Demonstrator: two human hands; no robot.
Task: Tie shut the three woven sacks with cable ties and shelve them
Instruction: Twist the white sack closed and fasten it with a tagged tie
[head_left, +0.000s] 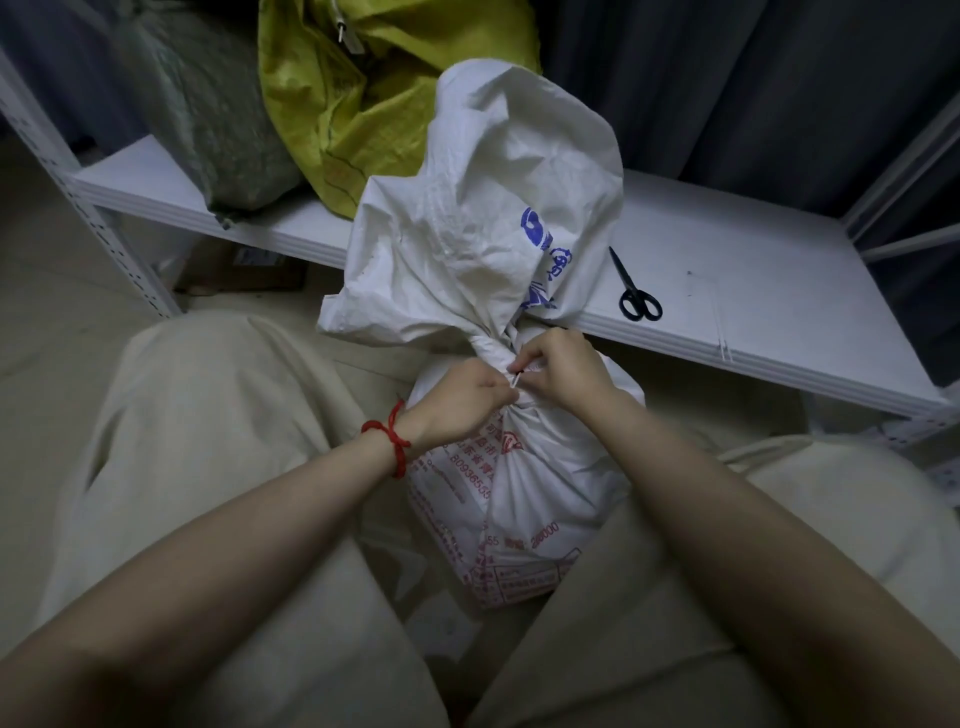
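A white woven sack (524, 499) with red and blue print stands on the floor between my knees, its neck gathered tight. A thin white cable tie (515, 381) runs round that neck. My left hand (462, 400), with a red string on its wrist, pinches the tie from the left. My right hand (563, 371) pinches it from the right, so both sets of fingertips meet at the neck. On the white shelf (753, 291) behind, a yellow sack (353, 104) and a green sack (208, 119) lean side by side.
Black scissors (634, 291) lie on the shelf to the right of the white sack's top. A spare cable tie (719, 317) lies near the shelf's front edge. The rack's white perforated upright (98, 228) stands at left, a cardboard box (239, 270) under the shelf.
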